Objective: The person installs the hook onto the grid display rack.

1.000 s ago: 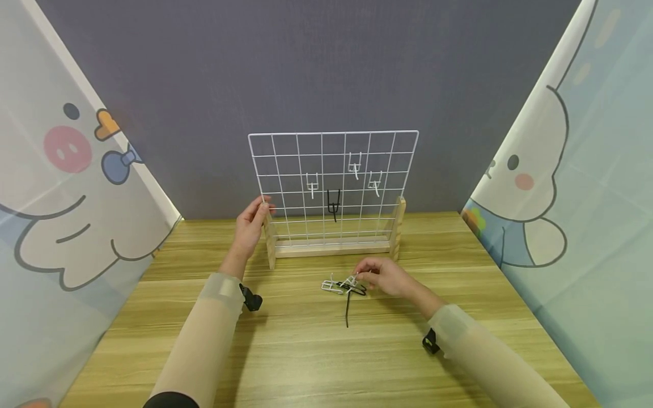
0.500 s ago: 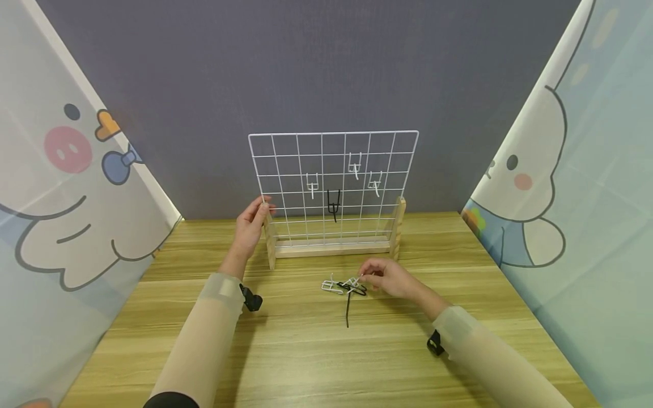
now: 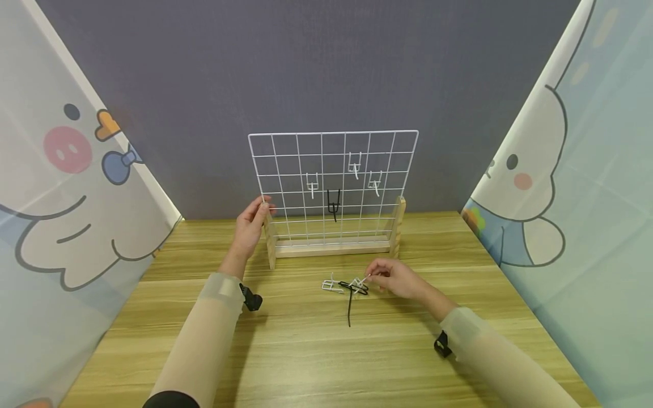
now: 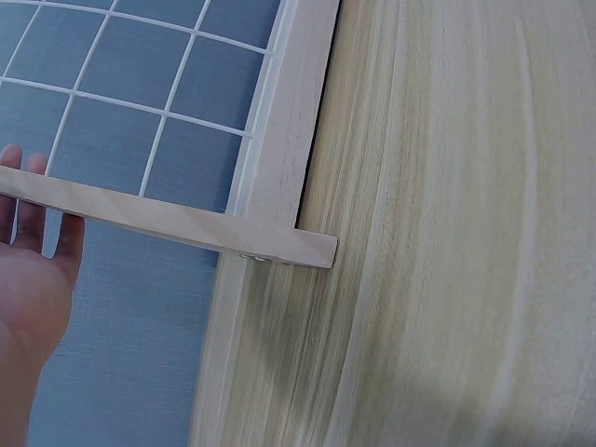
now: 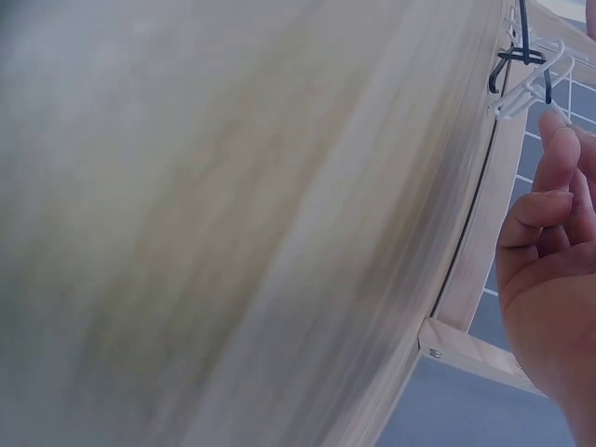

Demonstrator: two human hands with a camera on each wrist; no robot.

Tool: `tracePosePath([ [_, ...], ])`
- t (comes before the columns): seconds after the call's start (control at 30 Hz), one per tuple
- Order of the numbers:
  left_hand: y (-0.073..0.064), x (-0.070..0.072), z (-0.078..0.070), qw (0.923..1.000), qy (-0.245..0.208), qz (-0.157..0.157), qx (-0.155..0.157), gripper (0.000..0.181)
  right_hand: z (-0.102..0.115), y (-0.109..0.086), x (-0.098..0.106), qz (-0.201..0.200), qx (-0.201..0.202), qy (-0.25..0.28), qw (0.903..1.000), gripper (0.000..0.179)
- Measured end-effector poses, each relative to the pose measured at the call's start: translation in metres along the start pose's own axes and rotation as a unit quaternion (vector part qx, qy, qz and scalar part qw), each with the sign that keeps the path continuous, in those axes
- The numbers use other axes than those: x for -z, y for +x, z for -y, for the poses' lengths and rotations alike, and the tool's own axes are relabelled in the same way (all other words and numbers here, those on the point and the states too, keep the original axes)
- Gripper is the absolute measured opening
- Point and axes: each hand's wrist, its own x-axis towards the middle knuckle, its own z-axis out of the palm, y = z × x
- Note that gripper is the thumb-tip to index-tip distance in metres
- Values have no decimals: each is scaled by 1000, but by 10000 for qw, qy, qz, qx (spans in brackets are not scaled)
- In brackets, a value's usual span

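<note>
Both hands occupied at the white wire grid (image 3: 346,173). Left hand (image 3: 250,224) grips the wooden upright (image 3: 271,246) at the grid's left end, fingers behind the wood, slightly apart, thumb on the near side; a light, steady hold seems enough to keep the grid from tipping. Right hand (image 3: 395,277), in front of the grid and right of its middle, pinches one end of a white hook (image 3: 359,283) between thumb and forefinger. That hook overlaps a black hook (image 3: 350,303) in front of the grid — whether they interlock cannot be told. A second white hook (image 3: 333,285) lies just left of the black one, in front of the grid. Best handling, as judged: ease the pinched hook free gently, turning the wrist if wire catches — a hard pull could drag the others along.
</note>
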Motion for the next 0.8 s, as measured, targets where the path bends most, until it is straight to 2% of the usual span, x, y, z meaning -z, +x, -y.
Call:
tracePosePath([
  [0.33, 1, 1, 1, 10000, 4, 2, 32, 42, -4, -4, 5, 33, -185, 124, 9997, 9],
  [0.8, 1, 2, 1, 9999, -94, 6, 52, 40, -7, -9, 12, 120, -244, 231, 9994, 10],
])
